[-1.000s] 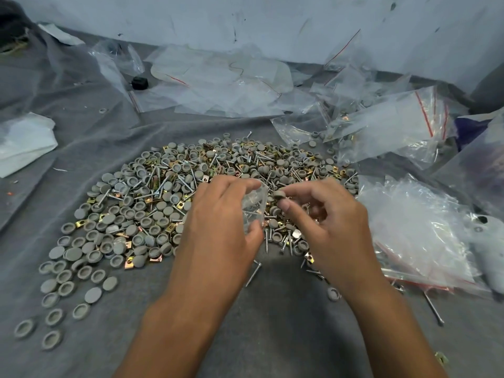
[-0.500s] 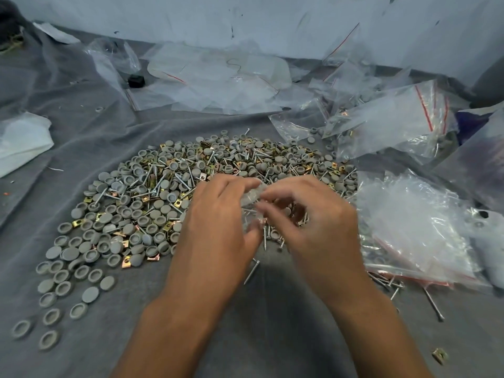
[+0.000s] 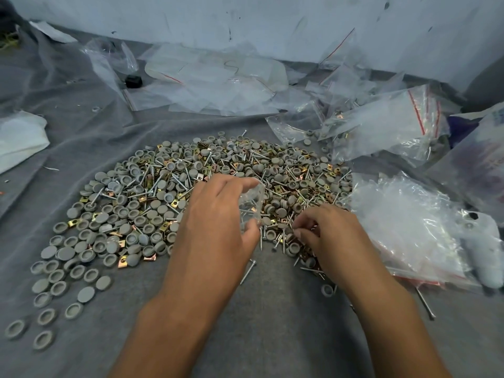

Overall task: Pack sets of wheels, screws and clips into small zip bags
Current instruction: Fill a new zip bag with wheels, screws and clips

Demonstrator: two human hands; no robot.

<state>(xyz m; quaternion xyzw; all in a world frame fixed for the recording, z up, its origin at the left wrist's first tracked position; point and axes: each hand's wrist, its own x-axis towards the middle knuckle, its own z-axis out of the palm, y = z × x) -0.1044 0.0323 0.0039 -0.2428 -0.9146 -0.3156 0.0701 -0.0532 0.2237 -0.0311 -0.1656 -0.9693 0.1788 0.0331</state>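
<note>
Over the pile, left hand: the left hand (image 3: 215, 227) holds a small clear bag (image 3: 251, 205) upright, thumb on its near side and curled fingers (image 3: 240, 184) on the far side; screws show through the plastic.
Beside it, right hand: the right hand (image 3: 335, 236) rests low on the near right edge of the pile, fingertips (image 3: 302, 222) narrowed together in a pinch; what they hold is too small to tell.
Pile: a broad pile (image 3: 169, 192) of grey wheels, silver screws and brass clips lies on a grey cloth (image 3: 272, 323), spreading left of the hands.
Loose wheels: stray grey wheels (image 3: 46, 290) trail off the pile's near left edge.
Loose screw: one screw (image 3: 248, 271) lies just this side of the pile, between the wrists.
Right of the pile: crumpled clear plastic (image 3: 409, 230).
Beyond the pile: flat empty bags (image 3: 212, 80), a filled bag with a red strip (image 3: 387, 124), and a small black cap (image 3: 133, 81).
Far left of the pile: white folded sheet (image 3: 19, 137).
</note>
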